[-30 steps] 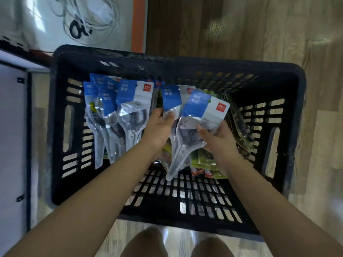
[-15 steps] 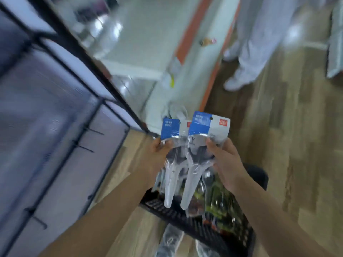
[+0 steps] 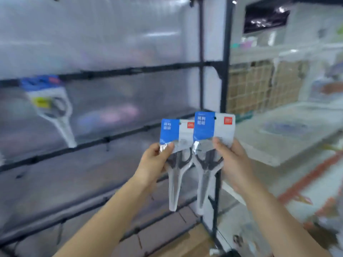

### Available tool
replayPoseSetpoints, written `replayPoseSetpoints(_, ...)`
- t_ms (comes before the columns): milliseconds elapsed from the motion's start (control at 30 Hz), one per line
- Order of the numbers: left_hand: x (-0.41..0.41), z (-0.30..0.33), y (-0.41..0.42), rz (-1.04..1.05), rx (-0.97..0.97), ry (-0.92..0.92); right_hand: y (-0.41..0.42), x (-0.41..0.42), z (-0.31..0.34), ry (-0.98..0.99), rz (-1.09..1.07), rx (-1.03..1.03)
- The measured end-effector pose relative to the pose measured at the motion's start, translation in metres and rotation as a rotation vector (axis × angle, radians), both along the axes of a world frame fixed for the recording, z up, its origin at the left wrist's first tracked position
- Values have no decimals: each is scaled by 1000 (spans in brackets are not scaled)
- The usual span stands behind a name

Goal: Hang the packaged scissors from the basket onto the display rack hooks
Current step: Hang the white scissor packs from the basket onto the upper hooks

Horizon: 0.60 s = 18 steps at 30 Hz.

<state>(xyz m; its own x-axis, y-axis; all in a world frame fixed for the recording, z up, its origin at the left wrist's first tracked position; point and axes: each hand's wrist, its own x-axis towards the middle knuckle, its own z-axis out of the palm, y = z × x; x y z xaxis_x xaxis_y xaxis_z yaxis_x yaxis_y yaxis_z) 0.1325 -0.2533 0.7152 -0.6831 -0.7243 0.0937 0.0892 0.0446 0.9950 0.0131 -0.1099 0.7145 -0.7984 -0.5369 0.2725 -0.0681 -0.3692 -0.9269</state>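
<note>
1. We see the left hand (image 3: 155, 160) pinching the left pack (image 3: 176, 143) of scissors, with its thumb on the front just under the blue-and-white card and its other fingers hidden behind the pack.
2. We see the right hand (image 3: 234, 162) gripping the right pack (image 3: 209, 140) the same way, thumb on the front near the lower edge of the card.
3. Both packs are upright, card up and blade tips down, held in the air in front of the rack (image 3: 201, 52).
4. The right pack sits a little higher and overlaps the right edge of the left pack, so the two touch.
5. We can make out dark handles inside the clear plastic of each pack; each card has a blue field on its left and a small red mark at its top right.
6. The rack is a black frame with pale translucent panels behind its horizontal bars (image 3: 130, 71).
7. Short hooks (image 3: 107, 140) stick out from the bars, and neither held pack is on one.
8. One more pack (image 3: 50, 106) hangs from the upper bar at far left, well apart from the hands; it is blurred, and we can tell only a blue top and a yellow patch.
9. To the right of the rack stands a pale shelf unit (image 3: 278, 138), and an orange strip (image 3: 311, 175) runs along the floor beside it.
10. The basket is not in view.
</note>
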Motion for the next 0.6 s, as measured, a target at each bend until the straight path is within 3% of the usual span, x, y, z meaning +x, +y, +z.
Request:
replayPoseSetpoints(167, 113, 10, -37, 171, -11, -57, -53, 80, 2, 71, 207, 181)
replayPoseSetpoints(367, 209, -10, -68, 324, 115, -67, -109, 167, -11, 81, 395, 285)
replayPoseSetpoints(600, 256, 19, -112, 367, 132, 60, -164, 212, 49, 204, 399, 202)
